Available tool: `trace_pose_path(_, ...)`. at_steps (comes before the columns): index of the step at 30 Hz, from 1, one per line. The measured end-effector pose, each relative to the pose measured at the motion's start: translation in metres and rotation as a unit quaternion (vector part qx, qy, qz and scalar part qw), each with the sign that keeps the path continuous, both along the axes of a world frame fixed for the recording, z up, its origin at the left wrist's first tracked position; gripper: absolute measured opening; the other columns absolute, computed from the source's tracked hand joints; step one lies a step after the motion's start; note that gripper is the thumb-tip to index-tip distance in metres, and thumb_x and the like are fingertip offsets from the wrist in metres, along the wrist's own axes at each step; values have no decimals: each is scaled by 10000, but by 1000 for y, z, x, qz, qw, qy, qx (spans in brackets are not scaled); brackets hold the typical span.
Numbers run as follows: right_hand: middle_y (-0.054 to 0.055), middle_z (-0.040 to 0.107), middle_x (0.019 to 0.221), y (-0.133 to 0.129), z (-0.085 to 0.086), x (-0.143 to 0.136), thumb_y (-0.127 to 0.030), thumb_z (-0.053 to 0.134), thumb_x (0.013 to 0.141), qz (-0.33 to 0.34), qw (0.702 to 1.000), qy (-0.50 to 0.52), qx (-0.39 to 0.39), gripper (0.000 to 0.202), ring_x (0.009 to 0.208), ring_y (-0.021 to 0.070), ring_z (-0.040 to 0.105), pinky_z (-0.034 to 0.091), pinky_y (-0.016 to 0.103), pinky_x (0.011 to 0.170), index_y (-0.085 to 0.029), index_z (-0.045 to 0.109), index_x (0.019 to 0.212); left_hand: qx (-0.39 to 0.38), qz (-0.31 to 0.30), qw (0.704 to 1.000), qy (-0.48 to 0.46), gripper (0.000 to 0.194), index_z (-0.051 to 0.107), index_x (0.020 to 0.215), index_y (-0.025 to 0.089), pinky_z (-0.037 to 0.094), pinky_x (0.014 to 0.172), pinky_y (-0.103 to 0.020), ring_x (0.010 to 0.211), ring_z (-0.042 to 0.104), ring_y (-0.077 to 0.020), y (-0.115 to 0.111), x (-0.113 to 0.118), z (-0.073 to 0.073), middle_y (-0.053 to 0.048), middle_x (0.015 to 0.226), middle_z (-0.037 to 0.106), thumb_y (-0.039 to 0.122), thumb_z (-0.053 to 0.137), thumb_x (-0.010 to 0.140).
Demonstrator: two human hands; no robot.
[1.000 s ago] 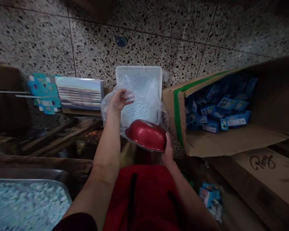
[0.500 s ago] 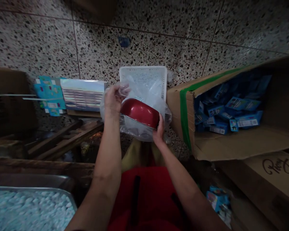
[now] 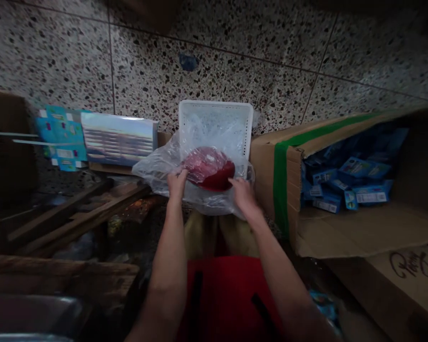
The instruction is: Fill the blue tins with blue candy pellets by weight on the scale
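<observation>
A shiny red bowl (image 3: 219, 179) rests low over the near part of a white plastic basket (image 3: 216, 104), its outer side facing up. Clear plastic bag film (image 3: 157, 164) lies over the bowl's left and upper part and spreads out on both sides. At the bowl's left, my left hand (image 3: 177, 184) is closed, pinching the film close to the rim. My right hand (image 3: 243, 194) grips the bowl's right edge with fingers bent. The basket's contents are blurred under the plastic.
On the right stands an open cardboard carton (image 3: 285, 190) with several small blue boxes (image 3: 364, 183). To the left lie a silvery box (image 3: 119, 140) and a flattened blue carton (image 3: 62, 137). Wooden slats (image 3: 82, 218) and a metal tray (image 3: 32, 308) are at lower left.
The bowl has come down and turned, and the film now covers part of it. My left hand has moved down and to the right; my right hand remains at the bowl's right side.
</observation>
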State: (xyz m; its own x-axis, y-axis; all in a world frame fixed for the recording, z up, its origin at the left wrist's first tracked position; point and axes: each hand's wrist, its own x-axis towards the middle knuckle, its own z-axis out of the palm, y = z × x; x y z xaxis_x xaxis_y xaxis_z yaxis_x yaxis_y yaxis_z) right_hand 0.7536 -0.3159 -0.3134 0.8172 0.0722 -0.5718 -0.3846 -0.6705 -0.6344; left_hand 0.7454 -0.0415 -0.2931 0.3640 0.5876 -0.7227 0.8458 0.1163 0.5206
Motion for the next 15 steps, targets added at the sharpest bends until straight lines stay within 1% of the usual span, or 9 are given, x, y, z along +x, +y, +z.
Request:
trace_pose_path(1,129,894,1227,-5,-1,19,-227,735,898,2,1000,-10,11,413,1302,379,812,613,619,1288,-276,928,1261,0,23,1000,3,169,832,862,215,625,846,-313,979,782,-288,-2,-8,-6,4,714,690,370,800,804)
trace_pose_path(2,104,892,1215,-5,-7,43,-272,699,965,-1,999,-27,22,374,1244,341,819,639,574,1248,-278,913,1271,0,49,999,3,222,856,916,207,605,800,-298,915,766,-265,-4,-15,-11,11,719,693,390,788,810)
trace_pose_path(3,89,887,1257,1,-18,73,-321,639,1046,-9,998,-50,40,405,1221,303,820,664,522,1195,-272,876,1370,-1,74,997,3,267,875,961,201,582,757,-286,852,742,-241,-4,-21,-17,16,726,696,402,784,810)
trace_pose_path(4,94,888,1239,13,-35,105,-346,633,1071,-45,993,-81,77,402,1171,283,824,690,480,1119,-235,853,1389,-4,93,996,3,297,887,991,198,559,722,-278,798,716,-221,-4,-26,-22,20,733,698,411,791,807)
trace_pose_path(6,99,889,1213,47,-82,170,-283,661,1042,-86,983,-118,112,308,1144,245,819,674,418,1109,-190,836,1278,-9,120,993,4,302,892,990,202,521,681,-273,731,666,-195,-2,-35,-31,26,732,684,430,820,806)
trace_pose_path(8,117,892,1213,82,-135,217,-145,671,978,-36,991,-101,76,233,1169,242,812,626,424,1191,-170,830,1146,-7,136,991,4,267,864,916,208,506,678,-279,717,635,-189,2,-43,-39,28,717,650,455,843,817)
trace_pose_path(11,179,881,1258,106,-199,244,-29,621,932,73,994,-63,-54,284,1286,304,796,558,511,1281,-132,832,1093,-10,145,989,-1,266,797,816,216,513,705,-298,743,620,-200,7,-56,-42,20,717,620,476,854,825)
trace_pose_path(13,222,860,1356,101,-226,242,-31,626,959,128,984,-62,-105,295,1413,347,757,516,558,1324,-107,838,1150,-23,148,989,-6,274,769,780,225,535,722,-317,766,630,-220,9,-63,-40,4,724,624,484,850,813)
trace_pose_path(15,235,833,1453,92,-245,238,-73,654,1006,163,977,-88,-109,279,1507,369,709,488,592,1354,-106,834,1217,-39,149,988,-18,244,790,792,232,577,756,-337,827,677,-256,10,-69,-35,-21,752,666,473,827,788)
